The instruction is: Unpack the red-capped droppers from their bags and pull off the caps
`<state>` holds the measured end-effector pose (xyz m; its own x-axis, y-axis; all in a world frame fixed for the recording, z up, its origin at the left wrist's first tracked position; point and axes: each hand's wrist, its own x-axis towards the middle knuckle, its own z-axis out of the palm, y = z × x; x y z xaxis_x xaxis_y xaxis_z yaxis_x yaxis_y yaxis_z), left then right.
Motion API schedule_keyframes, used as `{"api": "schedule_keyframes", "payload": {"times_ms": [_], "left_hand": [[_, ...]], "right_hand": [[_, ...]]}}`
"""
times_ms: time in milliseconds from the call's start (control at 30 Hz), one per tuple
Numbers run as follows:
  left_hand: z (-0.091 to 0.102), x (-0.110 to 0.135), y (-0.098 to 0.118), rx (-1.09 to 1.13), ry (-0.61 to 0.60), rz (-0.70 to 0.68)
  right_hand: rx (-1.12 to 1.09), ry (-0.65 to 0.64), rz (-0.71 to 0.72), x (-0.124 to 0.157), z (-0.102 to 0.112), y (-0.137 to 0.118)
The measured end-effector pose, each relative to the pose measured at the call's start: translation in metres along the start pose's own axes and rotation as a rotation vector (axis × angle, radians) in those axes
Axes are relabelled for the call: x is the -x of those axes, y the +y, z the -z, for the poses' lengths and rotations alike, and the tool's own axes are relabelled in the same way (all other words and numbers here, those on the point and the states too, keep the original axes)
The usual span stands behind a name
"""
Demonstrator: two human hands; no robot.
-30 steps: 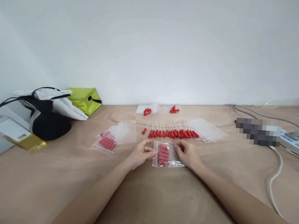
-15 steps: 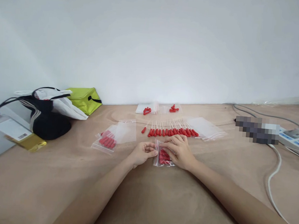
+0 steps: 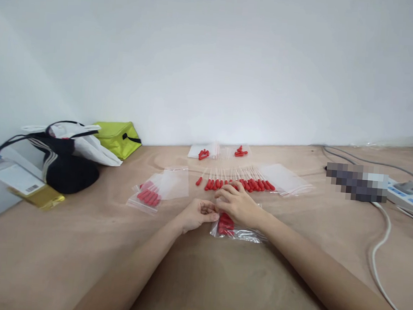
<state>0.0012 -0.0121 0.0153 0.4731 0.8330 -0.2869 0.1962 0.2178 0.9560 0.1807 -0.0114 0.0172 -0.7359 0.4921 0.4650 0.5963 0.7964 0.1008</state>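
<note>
A clear zip bag (image 3: 246,234) with several red-tipped sticks (image 3: 226,223) in it lies on the table before me. My left hand (image 3: 198,215) pinches the bag's left end between thumb and fingers. My right hand (image 3: 238,205) reaches over the bag, its fingers curled down at the same end, close to my left fingertips; its grip is partly hidden. Just beyond is a row of loose red-tipped sticks (image 3: 258,185), their red ends toward me. On the left lies a filled zip bag (image 3: 148,197), its red tips showing through.
Flat zip bags (image 3: 286,180) lie right of the row. Behind it are more bags (image 3: 224,152) with small red pieces (image 3: 241,152). A black cap (image 3: 71,172) and green bag (image 3: 117,137) stand left. A power strip (image 3: 410,199) and white cable (image 3: 378,257) lie right.
My right hand has moved left along the bag toward my left hand, showing more of the bag's right part. The bag has shifted slightly toward me.
</note>
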Motion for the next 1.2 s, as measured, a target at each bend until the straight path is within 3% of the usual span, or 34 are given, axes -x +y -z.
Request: {"api": "schedule_keyframes", "payload": {"times_ms": [433,600,867,1200], "left_hand": [[0.0,0.001,0.0,0.014,0.012,0.02],[-0.003,0.002,0.004,0.058,0.04,0.064],[-0.007,0.002,0.002,-0.056,0.063,0.023],[-0.012,0.0,-0.001,-0.223,0.171,-0.076]], "right_hand": [[-0.021,-0.011,0.012,0.002,0.0,0.003],[-0.035,0.05,-0.018,0.005,-0.002,0.004],[-0.202,0.043,-0.009,0.005,-0.006,0.005],[-0.158,0.157,0.021,0.007,-0.012,0.001]]}}
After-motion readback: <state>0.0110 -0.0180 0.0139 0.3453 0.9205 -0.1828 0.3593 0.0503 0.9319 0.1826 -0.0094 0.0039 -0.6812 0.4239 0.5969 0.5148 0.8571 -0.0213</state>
